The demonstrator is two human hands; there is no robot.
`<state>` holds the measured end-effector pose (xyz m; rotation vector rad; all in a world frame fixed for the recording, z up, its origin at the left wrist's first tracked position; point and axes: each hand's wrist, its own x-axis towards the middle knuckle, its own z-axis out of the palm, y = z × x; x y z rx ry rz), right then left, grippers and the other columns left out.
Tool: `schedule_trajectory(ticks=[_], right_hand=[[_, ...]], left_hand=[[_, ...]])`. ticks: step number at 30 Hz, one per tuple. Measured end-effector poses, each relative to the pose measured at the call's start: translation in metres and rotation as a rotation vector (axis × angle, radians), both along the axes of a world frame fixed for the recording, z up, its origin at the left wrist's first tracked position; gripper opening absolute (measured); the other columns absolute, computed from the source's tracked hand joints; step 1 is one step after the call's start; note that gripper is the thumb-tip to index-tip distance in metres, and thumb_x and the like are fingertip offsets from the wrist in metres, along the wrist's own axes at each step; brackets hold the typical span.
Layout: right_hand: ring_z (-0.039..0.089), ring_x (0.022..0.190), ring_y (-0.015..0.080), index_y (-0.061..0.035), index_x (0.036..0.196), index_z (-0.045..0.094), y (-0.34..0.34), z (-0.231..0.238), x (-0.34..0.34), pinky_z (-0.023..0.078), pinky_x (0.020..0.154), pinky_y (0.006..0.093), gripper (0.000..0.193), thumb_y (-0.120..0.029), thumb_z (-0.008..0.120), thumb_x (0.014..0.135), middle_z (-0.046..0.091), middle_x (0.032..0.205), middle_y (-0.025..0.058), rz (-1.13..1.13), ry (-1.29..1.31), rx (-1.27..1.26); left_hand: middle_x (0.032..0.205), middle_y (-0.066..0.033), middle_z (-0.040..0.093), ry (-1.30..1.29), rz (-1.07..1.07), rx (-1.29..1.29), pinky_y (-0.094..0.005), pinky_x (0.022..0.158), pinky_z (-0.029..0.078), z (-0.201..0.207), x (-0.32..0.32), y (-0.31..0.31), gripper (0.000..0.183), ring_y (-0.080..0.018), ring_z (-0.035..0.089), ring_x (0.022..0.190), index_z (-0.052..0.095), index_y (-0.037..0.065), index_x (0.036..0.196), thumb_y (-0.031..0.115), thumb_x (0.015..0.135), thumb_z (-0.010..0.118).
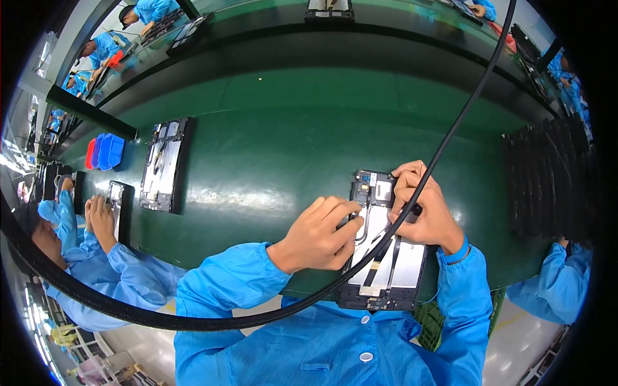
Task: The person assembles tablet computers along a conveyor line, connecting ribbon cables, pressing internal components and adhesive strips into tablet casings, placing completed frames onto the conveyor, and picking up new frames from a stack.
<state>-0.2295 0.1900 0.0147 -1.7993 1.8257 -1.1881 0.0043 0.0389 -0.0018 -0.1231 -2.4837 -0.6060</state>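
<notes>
An opened tablet-like device (407, 273) lies in front of me at the table's near edge, its black frame surrounding a silver panel with thin black cables. My left hand (325, 233) is closed at its left edge, the curled fingertips meeting close to a black cable. What they grip is too small to tell. Over the upper right of the device, my right hand (428, 209) is bent into a pinch, with a small dark bit showing beside the fingers. I cannot make out what is held there. A blue band circles my right wrist.
Another opened device (165, 166) lies on the green table (257, 141) to the left, near blue and red bins (111, 152). Black trays (544, 180) are stacked at right. A thick black cable (460, 119) crosses the view. Co-workers in blue sit on both sides.
</notes>
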Motion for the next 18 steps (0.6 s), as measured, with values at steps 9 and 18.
schedule_trajectory(ticks=[9,18], right_hand=[[0.06,0.111,0.0351,-0.0066,0.071,0.068,0.001,0.002,0.0,0.05,0.092,0.0435,0.014,-0.007,0.08,0.063,0.059,0.084,0.0056,-0.006,0.0,-0.006],[0.063,0.112,0.0329,-0.009,0.07,0.068,0.005,0.0,-0.002,0.054,0.091,0.0421,0.009,-0.006,0.077,0.07,0.053,0.067,0.0027,-0.019,-0.079,0.004]], left_hand=[[0.126,-0.0227,0.064,-0.052,-0.003,0.005,-0.0472,0.083,0.052,0.003,-0.004,0.005,0.03,-0.0389,0.064,0.106,0.065,-0.002,0.104,0.004,0.075,0.074],[0.112,-0.0172,0.07,0.012,-0.016,0.043,-0.0452,0.08,0.052,0.002,-0.018,-0.006,0.024,-0.0343,0.066,0.097,0.063,0.001,0.096,0.001,0.073,0.071]])
